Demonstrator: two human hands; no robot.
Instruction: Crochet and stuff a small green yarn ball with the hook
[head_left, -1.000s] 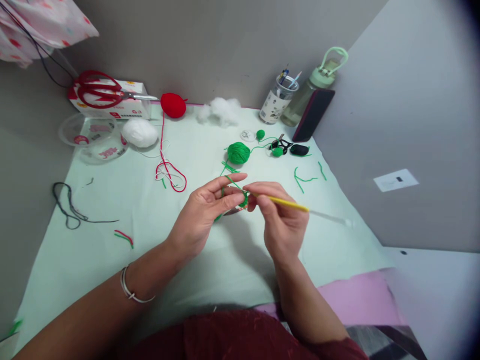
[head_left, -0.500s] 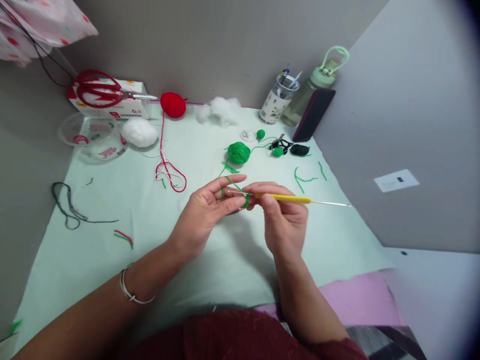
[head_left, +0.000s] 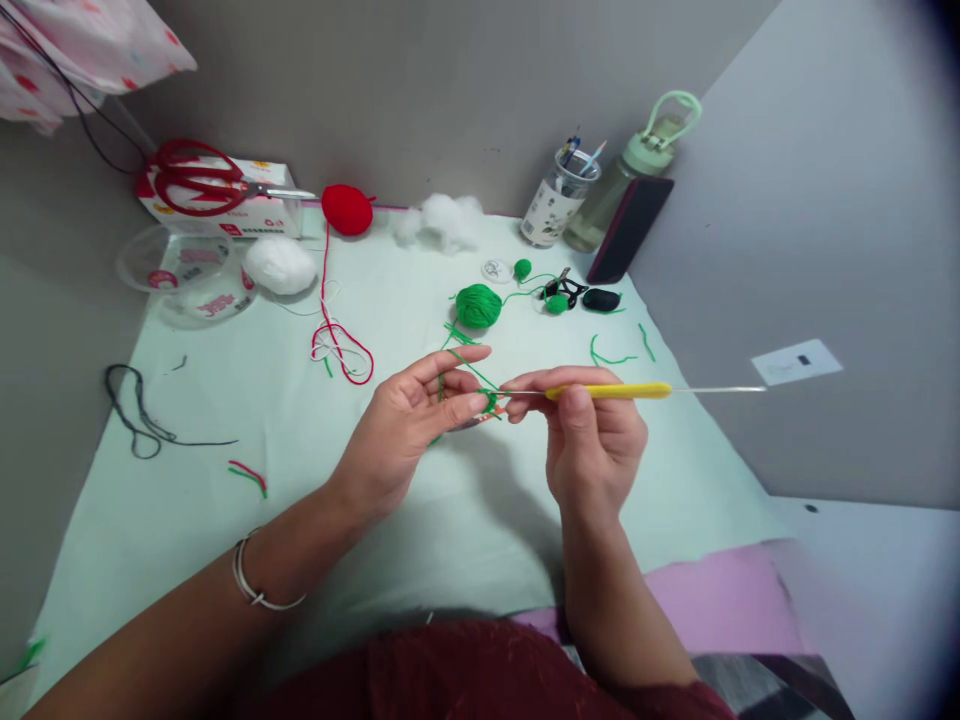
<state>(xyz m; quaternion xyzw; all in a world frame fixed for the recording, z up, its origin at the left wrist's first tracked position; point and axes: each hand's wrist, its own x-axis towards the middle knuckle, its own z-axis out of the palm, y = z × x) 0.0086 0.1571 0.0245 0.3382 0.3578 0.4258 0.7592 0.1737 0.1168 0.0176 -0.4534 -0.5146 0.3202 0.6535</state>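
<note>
My left hand pinches a small piece of green crochet work between thumb and fingers. Green yarn runs over its raised index finger back to a green yarn ball on the table. In my right hand is a crochet hook with a yellow handle, held like a pencil. Its thin metal end points left and meets the green work; the other metal end sticks out to the right. Something orange and white shows just below the work, too small to make out.
Behind the hands lie a red yarn ball, a white yarn ball and white stuffing. Red scissors rest on a box at back left. A pen cup, bottle and phone stand at back right.
My right hand has moved to the right with the crochet hook, drawing its tip back to the green work. The left hand has barely moved.
</note>
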